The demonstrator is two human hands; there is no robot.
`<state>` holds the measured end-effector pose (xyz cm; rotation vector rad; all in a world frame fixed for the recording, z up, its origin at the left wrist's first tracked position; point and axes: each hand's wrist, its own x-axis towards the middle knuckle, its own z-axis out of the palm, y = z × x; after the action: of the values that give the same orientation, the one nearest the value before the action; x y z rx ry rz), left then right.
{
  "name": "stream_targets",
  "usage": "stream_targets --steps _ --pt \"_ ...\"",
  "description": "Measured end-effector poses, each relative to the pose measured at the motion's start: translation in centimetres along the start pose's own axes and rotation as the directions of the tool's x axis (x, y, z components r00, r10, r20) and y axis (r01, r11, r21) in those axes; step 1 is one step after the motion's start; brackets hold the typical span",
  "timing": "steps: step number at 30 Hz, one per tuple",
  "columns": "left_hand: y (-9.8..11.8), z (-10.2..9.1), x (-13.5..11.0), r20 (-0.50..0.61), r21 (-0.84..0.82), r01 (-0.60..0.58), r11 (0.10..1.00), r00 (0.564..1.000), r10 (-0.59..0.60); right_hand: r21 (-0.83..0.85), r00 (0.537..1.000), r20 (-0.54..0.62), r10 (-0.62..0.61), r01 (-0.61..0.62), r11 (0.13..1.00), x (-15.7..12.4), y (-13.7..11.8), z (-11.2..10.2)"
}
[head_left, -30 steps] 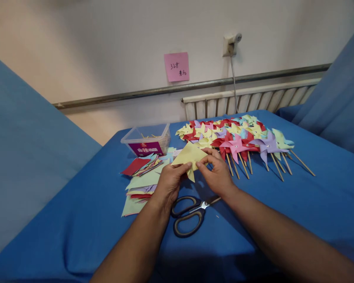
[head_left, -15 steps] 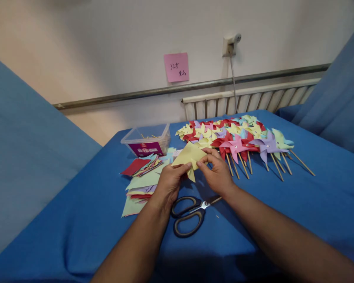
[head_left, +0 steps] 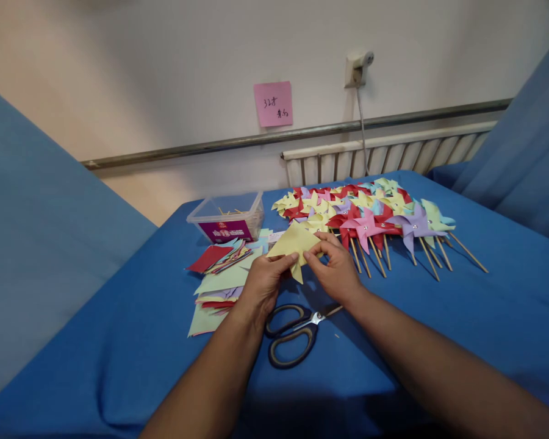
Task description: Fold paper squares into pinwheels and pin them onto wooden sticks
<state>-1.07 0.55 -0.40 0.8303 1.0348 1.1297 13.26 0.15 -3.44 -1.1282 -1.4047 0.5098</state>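
Both hands hold one folded yellow paper sheet (head_left: pixel 291 242) just above the blue table (head_left: pixel 462 317). My left hand (head_left: pixel 263 283) pinches its lower left edge with thumb and fingers closed. My right hand (head_left: pixel 336 268) pinches its right side, fingers curled over the paper. The sheet forms a triangle with a small point hanging down between the hands. Black-handled scissors (head_left: pixel 293 335) lie flat on the table right below my wrists.
A stack of coloured paper squares (head_left: pixel 219 274) lies left of my hands. Behind it stands a clear plastic box (head_left: pixel 229 216) with sticks. Several finished paper pinwheels (head_left: pixel 370 213) on wooden sticks cover the table's far right. A radiator (head_left: pixel 393 155) and wall stand behind.
Hardly anything has moved. My fingers have shifted slightly on the yellow paper, which stays in the same place between the hands.
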Motion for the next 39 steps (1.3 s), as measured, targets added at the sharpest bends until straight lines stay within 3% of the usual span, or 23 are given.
stream_targets --steps 17,29,32,35,37,39 --pt "-0.2 -0.2 0.2 -0.007 0.040 0.014 0.999 1.000 -0.013 0.017 0.999 0.014 0.042 -0.042 0.999 -0.1 0.0 0.1" --pt "-0.3 -0.4 0.3 -0.047 0.186 -0.026 0.982 0.998 0.035 0.052 0.998 0.062 0.028 -0.032 0.998 -0.3 -0.1 0.1" --pt "0.2 -0.2 -0.1 -0.083 0.321 -0.050 0.946 0.993 0.081 0.150 0.995 0.036 0.089 -0.094 0.984 0.1 0.1 -0.2" --pt "0.8 -0.2 -0.5 -0.035 0.466 -0.083 0.881 0.993 0.113 0.269 0.990 -0.004 0.144 -0.138 0.953 1.0 0.1 -1.1" --pt "1.3 -0.2 -0.7 0.026 0.571 -0.118 0.812 0.992 0.126 0.269 0.995 -0.008 0.102 -0.096 0.958 1.6 -0.1 -2.0" --pt "1.6 -0.3 -0.9 0.107 0.676 -0.171 0.716 0.985 0.134 0.219 0.998 0.060 0.025 -0.038 0.975 2.0 -0.5 -2.8"
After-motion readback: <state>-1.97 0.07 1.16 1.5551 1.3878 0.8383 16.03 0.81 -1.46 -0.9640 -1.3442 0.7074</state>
